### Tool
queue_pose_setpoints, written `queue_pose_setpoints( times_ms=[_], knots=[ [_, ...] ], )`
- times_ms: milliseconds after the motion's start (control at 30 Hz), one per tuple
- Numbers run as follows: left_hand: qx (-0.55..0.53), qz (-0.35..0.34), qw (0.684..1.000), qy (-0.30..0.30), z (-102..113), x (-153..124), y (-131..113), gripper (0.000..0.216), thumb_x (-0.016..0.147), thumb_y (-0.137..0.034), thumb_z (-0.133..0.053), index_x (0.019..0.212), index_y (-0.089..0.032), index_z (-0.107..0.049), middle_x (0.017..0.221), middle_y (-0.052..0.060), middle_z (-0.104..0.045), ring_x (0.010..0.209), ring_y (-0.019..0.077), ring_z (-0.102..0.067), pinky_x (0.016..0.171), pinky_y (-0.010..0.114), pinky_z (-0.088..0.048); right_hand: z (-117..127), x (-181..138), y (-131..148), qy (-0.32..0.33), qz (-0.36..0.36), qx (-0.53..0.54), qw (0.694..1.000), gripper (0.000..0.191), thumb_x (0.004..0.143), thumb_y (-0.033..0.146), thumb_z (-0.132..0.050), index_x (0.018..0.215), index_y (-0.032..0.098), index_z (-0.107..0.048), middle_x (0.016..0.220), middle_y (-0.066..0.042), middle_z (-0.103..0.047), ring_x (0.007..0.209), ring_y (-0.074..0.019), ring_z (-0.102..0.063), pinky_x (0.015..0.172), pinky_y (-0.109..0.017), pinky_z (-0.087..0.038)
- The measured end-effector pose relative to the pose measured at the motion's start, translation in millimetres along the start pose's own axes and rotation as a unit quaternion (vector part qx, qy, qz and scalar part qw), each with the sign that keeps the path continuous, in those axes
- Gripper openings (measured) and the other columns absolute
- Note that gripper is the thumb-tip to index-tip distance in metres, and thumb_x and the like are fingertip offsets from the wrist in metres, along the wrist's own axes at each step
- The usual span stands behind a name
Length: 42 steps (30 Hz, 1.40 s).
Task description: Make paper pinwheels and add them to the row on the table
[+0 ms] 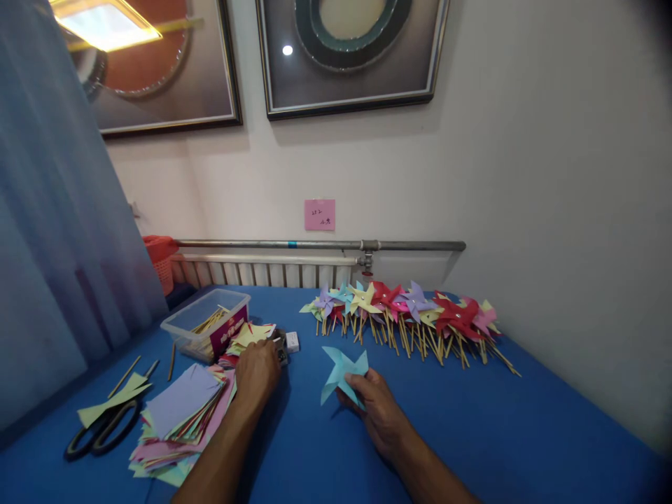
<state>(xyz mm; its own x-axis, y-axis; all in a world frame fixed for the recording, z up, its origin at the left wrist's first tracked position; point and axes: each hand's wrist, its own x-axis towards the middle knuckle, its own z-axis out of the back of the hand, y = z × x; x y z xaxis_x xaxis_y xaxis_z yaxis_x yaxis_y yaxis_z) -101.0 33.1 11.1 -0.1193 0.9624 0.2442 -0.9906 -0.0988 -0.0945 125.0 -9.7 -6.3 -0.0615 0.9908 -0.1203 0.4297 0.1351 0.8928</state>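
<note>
My right hand (pixel 376 406) pinches a light blue paper pinwheel (pixel 339 371) between thumb and fingers, above the blue table. Its blades are folded in and it has no stick on it. My left hand (pixel 258 369) reaches to a small dark open box (pixel 283 353) with shiny bits in it. The back of that hand faces me and its fingertips are hidden, so what they hold does not show. Beside the box lies a small white box (pixel 292 341). Cut paper pieces (pixel 250 337) in yellow and red lie just behind my left hand.
Left of my forearm is a stack of coloured paper squares (pixel 183 399). Scissors (pixel 108 427) lie under pale green paper strips (pixel 113 400). A clear plastic tub (pixel 181 325) holds wooden sticks. Finished pinwheels (pixel 414 304) on sticks lie in a row near the wall.
</note>
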Motion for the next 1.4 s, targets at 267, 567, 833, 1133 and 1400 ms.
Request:
queue_pose_setpoints(
  times_ms=[267, 567, 833, 1133, 1400],
  knots=[
    [0.051, -0.012, 0.998, 0.020, -3, 5, 3, 0.038, 0.096, -0.019, -0.037, 0.108, -0.018, -0.074, 0.109, 0.017, -0.072, 0.106, 0.0320, -0.064, 0.088, 0.041, -0.043, 4, 13, -12, 0.031, 0.109, -0.148, 0.982, 0.028, 0.068, 0.038, -0.079, 0.083, 0.015, -0.072, 0.074, -0.002, -0.071, 0.069, -0.0190, -0.061, 0.065, -0.029, -0.049],
    [0.039, -0.032, 0.994, 0.096, -2, 16, 3, 0.032, 0.094, -0.024, -0.043, 0.103, -0.019, -0.074, 0.113, 0.017, -0.073, 0.108, 0.0312, -0.066, 0.090, 0.042, -0.044, 4, 5, -7, 0.040, 0.160, -0.241, 0.956, 0.018, 0.079, 0.036, -0.070, 0.077, 0.018, -0.069, 0.071, -0.001, -0.066, 0.069, -0.0179, -0.057, 0.066, -0.027, -0.045],
    [0.040, -0.023, 0.992, 0.114, -1, 18, 4, 0.033, 0.093, -0.018, -0.042, 0.095, -0.017, -0.075, 0.105, 0.018, -0.076, 0.100, 0.0311, -0.070, 0.085, 0.041, -0.046, 6, 14, -9, 0.028, 0.093, -0.160, 0.982, 0.025, 0.070, 0.040, -0.076, 0.082, 0.018, -0.072, 0.075, -0.001, -0.070, 0.069, -0.0191, -0.059, 0.069, -0.030, -0.047],
    [0.028, -0.030, 0.990, 0.135, 2, 18, 5, 0.027, 0.089, -0.021, -0.048, 0.092, -0.020, -0.076, 0.104, 0.015, -0.077, 0.101, 0.0289, -0.071, 0.086, 0.038, -0.047, 8, 16, -12, 0.023, 0.074, -0.157, 0.985, 0.031, 0.069, 0.040, -0.077, 0.089, 0.016, -0.074, 0.077, -0.003, -0.072, 0.071, -0.0209, -0.061, 0.070, -0.031, -0.048],
    [0.025, -0.018, 0.994, 0.109, -3, 15, 5, 0.037, 0.096, -0.017, -0.037, 0.106, -0.014, -0.072, 0.106, 0.021, -0.075, 0.099, 0.0311, -0.071, 0.081, 0.037, -0.048, 5, 10, -7, 0.006, 0.067, -0.136, 0.988, 0.032, 0.071, 0.040, -0.077, 0.092, 0.017, -0.075, 0.081, -0.003, -0.075, 0.073, -0.0220, -0.063, 0.070, -0.031, -0.049]
  ],
)
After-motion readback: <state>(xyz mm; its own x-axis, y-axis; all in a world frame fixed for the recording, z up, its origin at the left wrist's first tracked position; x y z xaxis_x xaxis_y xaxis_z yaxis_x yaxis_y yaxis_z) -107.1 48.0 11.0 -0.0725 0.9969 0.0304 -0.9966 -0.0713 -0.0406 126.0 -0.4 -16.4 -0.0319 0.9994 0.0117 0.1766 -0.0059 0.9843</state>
